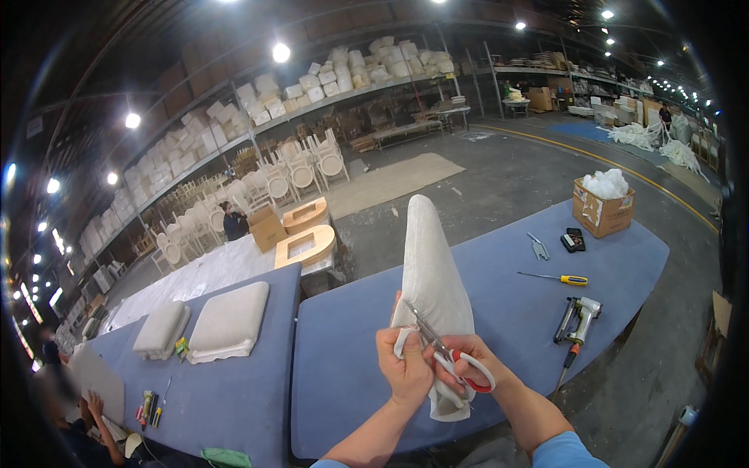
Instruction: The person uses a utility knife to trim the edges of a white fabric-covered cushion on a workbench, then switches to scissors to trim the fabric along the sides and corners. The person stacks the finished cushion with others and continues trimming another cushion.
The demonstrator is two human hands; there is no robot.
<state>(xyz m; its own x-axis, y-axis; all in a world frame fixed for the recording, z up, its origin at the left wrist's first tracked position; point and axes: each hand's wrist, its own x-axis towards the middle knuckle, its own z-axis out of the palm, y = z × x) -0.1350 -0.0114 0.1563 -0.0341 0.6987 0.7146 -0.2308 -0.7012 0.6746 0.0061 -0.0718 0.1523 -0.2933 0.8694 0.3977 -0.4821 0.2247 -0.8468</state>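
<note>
A seat cushion (435,273) covered in off-white fabric stands tilted on its edge over the blue worktable (351,327). My left hand (406,366) is closed on a loose flap of the cover's fabric at the near side. In my right hand (472,363) are scissors (427,327) with red and white handles, their blades pointing up and left along the fabric edge beside the left hand's fingers. How far apart the blades are is hard to make out. Below both hands hangs the cushion's lower end, with loose cloth around it.
On the table's right lie a staple gun (579,321) with a hose, a yellow-handled screwdriver (573,279), a small black box (573,240) and a carton (602,210) of white stuffing. More cushions (230,320) lie on the left table, where another person's hand (95,405) touches a panel.
</note>
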